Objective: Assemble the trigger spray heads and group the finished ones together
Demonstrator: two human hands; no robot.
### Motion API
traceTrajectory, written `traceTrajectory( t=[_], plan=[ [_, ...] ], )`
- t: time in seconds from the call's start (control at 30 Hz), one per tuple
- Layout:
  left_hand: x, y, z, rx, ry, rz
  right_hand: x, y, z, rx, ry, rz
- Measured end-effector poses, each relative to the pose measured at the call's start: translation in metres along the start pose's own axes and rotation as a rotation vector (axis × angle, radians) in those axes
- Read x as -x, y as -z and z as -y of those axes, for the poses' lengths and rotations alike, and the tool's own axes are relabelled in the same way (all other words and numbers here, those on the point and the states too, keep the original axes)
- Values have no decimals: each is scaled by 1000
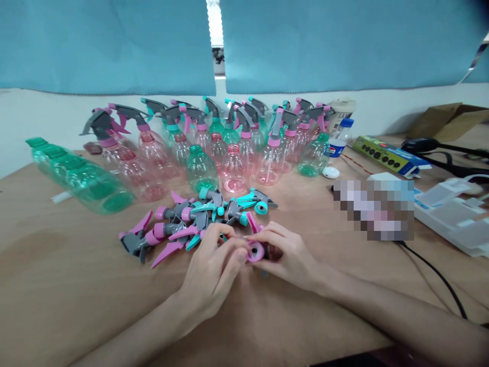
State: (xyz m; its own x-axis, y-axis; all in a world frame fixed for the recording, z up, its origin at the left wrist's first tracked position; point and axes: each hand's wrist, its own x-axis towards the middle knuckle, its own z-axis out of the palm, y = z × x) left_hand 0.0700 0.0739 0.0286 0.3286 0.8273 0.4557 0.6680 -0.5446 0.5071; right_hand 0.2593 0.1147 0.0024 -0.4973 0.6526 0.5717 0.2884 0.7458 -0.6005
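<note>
Near the middle front of the table I hold a spray trigger head (255, 251) whose round pink collar faces me, its dark centre hole showing. My right hand (288, 252) is closed around its right side with thumb and fingers. From the left, my left hand (217, 262) pinches at the collar's edge; anything small between those fingertips is hidden. Just beyond my hands lies a pile of loose spray trigger heads (198, 219), grey with pink or teal parts. Behind the pile stand open bottles, among them a green bottle (202, 171) and a pink bottle (234, 171).
Several bottles with spray heads fitted (273, 153) stand at the back. Green bottles (87, 178) stand in a row at left. At right are a soda bottle (338, 145), a white earbud case (330, 173), a blurred-out device (374, 209), a clear plastic organizer (454, 219) and a cable (435, 272).
</note>
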Motion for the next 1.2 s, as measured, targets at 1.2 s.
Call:
traceTrajectory(
  t=[1.2],
  plan=[
    [5, -5, -7, 74, -157, -45, -31, 81, -40, 572, -208, -13]
  ],
)
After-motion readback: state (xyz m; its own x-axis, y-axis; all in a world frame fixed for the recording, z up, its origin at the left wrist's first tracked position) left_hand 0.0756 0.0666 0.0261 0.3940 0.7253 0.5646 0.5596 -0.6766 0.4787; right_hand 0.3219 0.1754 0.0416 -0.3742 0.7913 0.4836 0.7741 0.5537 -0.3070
